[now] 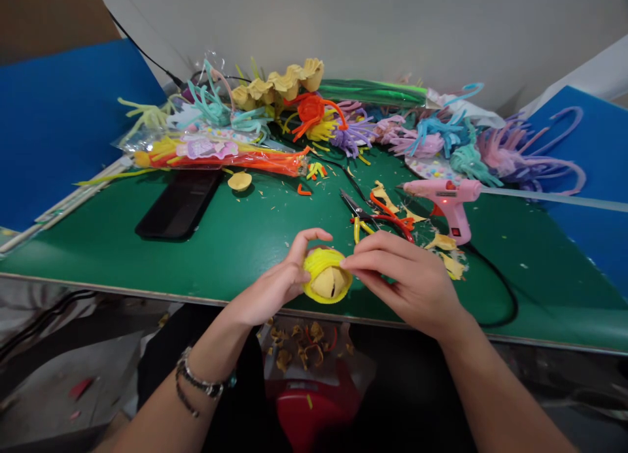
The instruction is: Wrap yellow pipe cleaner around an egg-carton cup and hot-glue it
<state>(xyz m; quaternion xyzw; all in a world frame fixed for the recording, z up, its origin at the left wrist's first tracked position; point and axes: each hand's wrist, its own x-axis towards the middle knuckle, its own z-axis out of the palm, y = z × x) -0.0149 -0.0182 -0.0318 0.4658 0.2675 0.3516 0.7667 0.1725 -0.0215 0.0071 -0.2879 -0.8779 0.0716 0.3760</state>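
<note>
My left hand [289, 270] grips a small egg-carton cup [328, 283] by its left side, near the table's front edge. Bright yellow pipe cleaner [321, 260] wraps around the cup, leaving a bare tan patch with a dark slit facing me. My right hand [405, 276] pinches at the cup's upper right edge, its thumb and fingertips together on the yellow pipe cleaner. Just beyond the hands lie scissors [375, 216] with red handles and a yellow-handled tool [360, 229]. A pink glue gun [449, 201] with a lit red light rests to the right, a clear glue stick behind it.
A black phone [179, 204] lies at left. Packed orange pipe cleaners [245, 157], an egg-carton strip [279, 83] and pastel pipe-cleaner bundles [436, 136] line the back. Carton scraps [444, 242] surround the glue gun, and its black cable curves along the right. Blue panels [73, 119] flank the green table [98, 244].
</note>
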